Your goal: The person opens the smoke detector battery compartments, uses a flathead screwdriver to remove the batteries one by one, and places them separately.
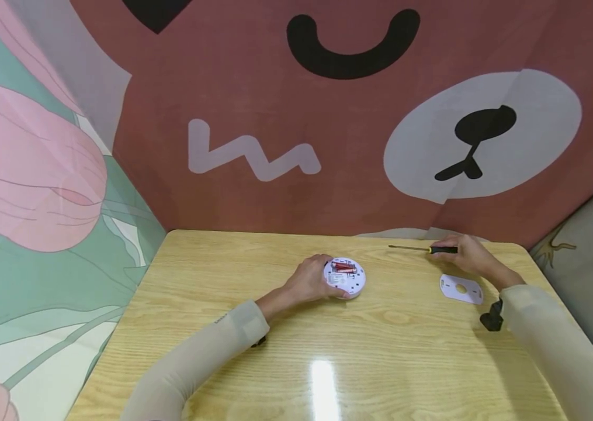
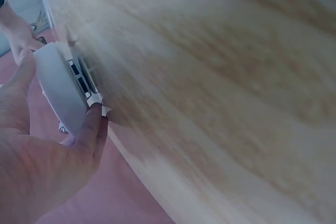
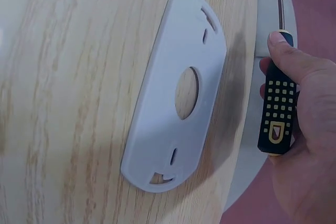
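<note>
A round white device [image 1: 346, 276] lies open side up on the wooden table [image 1: 296, 351], with red batteries showing inside. My left hand [image 1: 311, 280] grips its left rim; in the left wrist view its thumb and fingers curl round the white housing [image 2: 60, 90]. My right hand [image 1: 467, 255] holds a screwdriver [image 1: 425, 249] with a black and yellow handle [image 3: 277, 111] and a thin shaft pointing left, low over the table's far edge. A flat white mounting plate [image 1: 461, 289] [image 3: 176, 116] with a round centre hole lies just beside the right hand.
A fabric backdrop printed with a bear face [image 1: 380, 117] stands close behind the table's far edge. A pink and green printed cloth [image 1: 33, 204] hangs at the left. Black wrist mounts [image 1: 492, 318] sit on both sleeves. Bare tabletop lies in front of the device.
</note>
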### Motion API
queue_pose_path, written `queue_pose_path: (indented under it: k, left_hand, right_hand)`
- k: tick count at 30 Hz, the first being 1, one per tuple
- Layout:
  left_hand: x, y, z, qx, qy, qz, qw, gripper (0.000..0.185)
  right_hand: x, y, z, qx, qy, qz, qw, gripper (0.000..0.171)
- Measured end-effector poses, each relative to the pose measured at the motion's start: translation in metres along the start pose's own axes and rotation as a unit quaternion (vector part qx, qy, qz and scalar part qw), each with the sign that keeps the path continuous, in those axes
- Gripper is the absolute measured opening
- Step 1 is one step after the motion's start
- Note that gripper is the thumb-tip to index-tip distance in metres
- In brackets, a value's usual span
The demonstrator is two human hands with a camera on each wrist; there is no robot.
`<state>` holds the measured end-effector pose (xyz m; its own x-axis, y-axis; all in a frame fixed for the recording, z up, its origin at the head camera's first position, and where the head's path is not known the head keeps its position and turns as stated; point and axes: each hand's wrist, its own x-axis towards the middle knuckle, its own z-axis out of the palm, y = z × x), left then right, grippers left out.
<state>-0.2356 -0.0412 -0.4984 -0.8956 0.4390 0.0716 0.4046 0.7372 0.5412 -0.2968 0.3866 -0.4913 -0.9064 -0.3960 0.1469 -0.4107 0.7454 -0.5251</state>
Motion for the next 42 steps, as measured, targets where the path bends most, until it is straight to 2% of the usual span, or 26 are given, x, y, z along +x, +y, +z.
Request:
queue_pose_path:
  k: [5,16,23,28,42]
  left_hand:
    - [-0.001,-0.001,0.0,-0.004,0.004,0.006,1.0,0.097]
    - [-0.001,-0.004,0.0,-0.015,0.002,0.01,0.9998,0.098]
    - [-0.001,-0.004,0.0,-0.016,-0.01,0.007,0.9998,0.1]
    - [-0.001,-0.004,0.0,-0.017,-0.008,0.016,0.9997,0.096]
    - [-0.001,-0.004,0.0,-0.023,-0.007,0.011,0.9996,0.096]
  right_hand:
    - [0.002,0.005,0.002,-0.012,-0.013,0.017,1.0,0.031]
    - [0.002,0.017,0.005,-0.045,-0.005,-0.001,0.999,0.031]
    - [0.002,0.017,0.007,-0.055,0.007,-0.007,0.998,0.03]
    - [0.004,0.018,0.009,-0.06,0.009,-0.011,0.998,0.029]
    - [0.003,0.016,0.011,-0.077,0.01,-0.013,0.997,0.031]
